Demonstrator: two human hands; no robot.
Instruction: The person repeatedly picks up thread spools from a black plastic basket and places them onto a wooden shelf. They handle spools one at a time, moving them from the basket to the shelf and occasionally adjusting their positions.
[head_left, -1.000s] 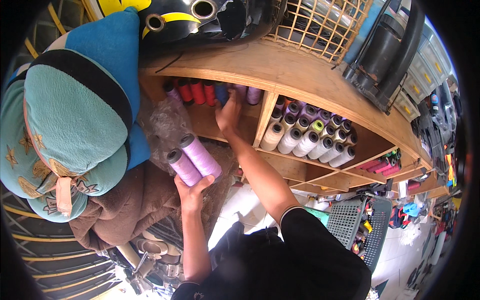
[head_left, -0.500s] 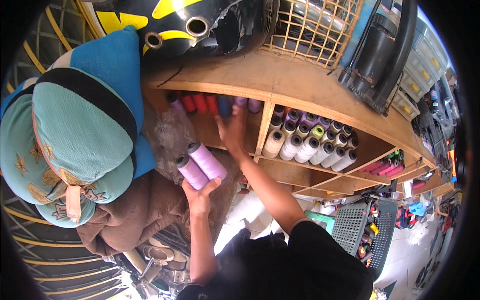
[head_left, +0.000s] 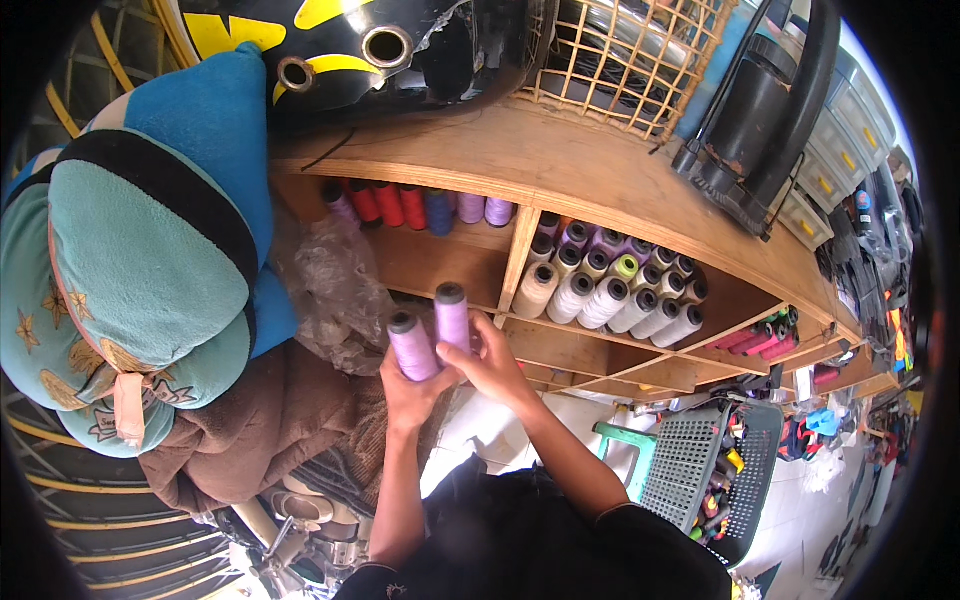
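Observation:
My left hand is closed around a lilac thread spool with a dark core end. Beside it, my right hand grips a second lilac thread spool, its thumb near the left hand's fingers. Both spools stand nearly upright, slightly apart, in front of the wooden shelf. In its left compartment, several red spools, a blue spool and further lilac spools line the back. White, cream and purple spools fill part of the compartment to the right.
A crumpled plastic bag lies left of the hands, by teal and blue cushions and a brown cloth. On the shelf top are a wicker basket and a black pump. A grey crate holds several spools at lower right.
My right hand has come back from the left compartment and taken one of the two lilac spools that my left hand held. The spools are now lower, more upright and apart.

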